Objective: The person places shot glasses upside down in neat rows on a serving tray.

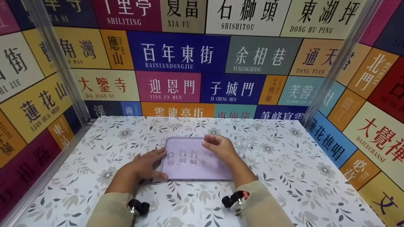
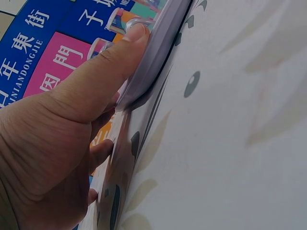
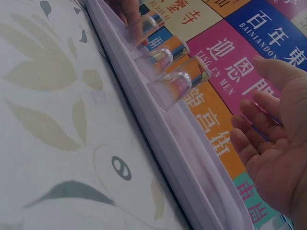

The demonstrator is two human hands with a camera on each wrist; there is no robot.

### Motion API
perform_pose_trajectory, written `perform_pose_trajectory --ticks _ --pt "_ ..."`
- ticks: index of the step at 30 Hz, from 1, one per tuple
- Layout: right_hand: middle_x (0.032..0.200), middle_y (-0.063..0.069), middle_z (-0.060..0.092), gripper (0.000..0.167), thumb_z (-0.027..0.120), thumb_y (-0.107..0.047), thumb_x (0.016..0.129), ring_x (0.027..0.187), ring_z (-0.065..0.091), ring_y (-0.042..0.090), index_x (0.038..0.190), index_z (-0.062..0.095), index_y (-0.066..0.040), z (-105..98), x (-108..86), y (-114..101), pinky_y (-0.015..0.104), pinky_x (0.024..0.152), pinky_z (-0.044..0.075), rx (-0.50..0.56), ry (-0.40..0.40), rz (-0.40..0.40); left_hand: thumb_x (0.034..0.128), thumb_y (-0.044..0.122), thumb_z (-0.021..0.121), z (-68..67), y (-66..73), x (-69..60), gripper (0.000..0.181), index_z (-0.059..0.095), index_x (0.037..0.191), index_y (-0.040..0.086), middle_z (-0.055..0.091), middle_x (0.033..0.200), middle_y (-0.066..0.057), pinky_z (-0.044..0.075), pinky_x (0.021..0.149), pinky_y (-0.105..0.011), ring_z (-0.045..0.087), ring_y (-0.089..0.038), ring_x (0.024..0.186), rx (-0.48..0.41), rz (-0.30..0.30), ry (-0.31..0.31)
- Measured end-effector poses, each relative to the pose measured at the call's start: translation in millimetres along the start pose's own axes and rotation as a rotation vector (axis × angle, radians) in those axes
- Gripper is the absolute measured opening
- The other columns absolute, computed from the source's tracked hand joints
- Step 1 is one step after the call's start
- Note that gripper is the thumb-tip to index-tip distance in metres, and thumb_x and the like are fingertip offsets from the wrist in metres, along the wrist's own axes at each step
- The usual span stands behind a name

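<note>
A lilac tray lies on the patterned table. In its left half, three small clear shot glasses stand in a row, apparently mouth down, their thick ends uppermost in the right wrist view. My left hand rests against the tray's left edge; in the left wrist view its thumb lies over the rim, and the other fingers are partly hidden behind. Above the right part of the tray hovers my right hand, holding nothing. Its fingers are loosely bent in the right wrist view, apart from the nearest glass.
Several more clear glasses stand close together beyond the tray's right edge, partly behind my right hand. The table has a leaf-and-flower cover. Panels of coloured place-name signs enclose the back and sides.
</note>
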State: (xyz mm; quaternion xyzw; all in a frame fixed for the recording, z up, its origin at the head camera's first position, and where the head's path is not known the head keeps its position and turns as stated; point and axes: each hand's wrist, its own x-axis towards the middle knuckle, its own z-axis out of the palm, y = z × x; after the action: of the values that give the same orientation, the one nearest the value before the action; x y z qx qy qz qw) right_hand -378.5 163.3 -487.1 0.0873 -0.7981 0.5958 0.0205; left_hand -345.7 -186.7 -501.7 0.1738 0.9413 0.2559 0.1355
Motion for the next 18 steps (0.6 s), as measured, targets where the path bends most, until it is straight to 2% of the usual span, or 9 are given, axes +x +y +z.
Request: perform_pose_trajectory --ticks 6,13,18 --pt "0.135 0.007 0.076 0.047 0.086 -0.030 0.092 0.122 0.070 0.022 0.135 0.074 -0.014 -19 -1.9 -3 0.034 0.105 0.059 0.004 0.031 0.022 0.0743 0.067 0.089 0.7 0.6 0.6 0.115 0.032 0.169 0.035 0.018 0.180 0.016 -0.007 0.134 -0.070 0.012 -0.031 0.170 -0.006 -0.003 0.001" --pt "0.138 0.008 0.073 0.053 0.086 -0.034 0.092 0.128 0.067 0.023 0.139 0.071 -0.014 -50 -6.0 1 0.033 0.107 0.057 -0.012 0.061 0.038 0.0743 0.068 0.088 -0.2 0.8 0.5 0.115 0.032 0.169 0.036 0.017 0.180 0.017 -0.006 0.134 -0.070 0.011 -0.030 0.171 -0.002 -0.018 -0.006" --pt "0.139 0.009 0.072 0.052 0.086 -0.032 0.093 0.129 0.066 0.025 0.140 0.071 -0.014 -69 -8.0 6 0.028 0.103 0.058 -0.010 0.083 0.058 0.0731 0.071 0.087 1.0 -1.5 1.7 0.116 0.031 0.169 0.037 0.016 0.180 0.017 -0.006 0.134 -0.070 0.010 -0.030 0.171 -0.002 -0.027 -0.008"
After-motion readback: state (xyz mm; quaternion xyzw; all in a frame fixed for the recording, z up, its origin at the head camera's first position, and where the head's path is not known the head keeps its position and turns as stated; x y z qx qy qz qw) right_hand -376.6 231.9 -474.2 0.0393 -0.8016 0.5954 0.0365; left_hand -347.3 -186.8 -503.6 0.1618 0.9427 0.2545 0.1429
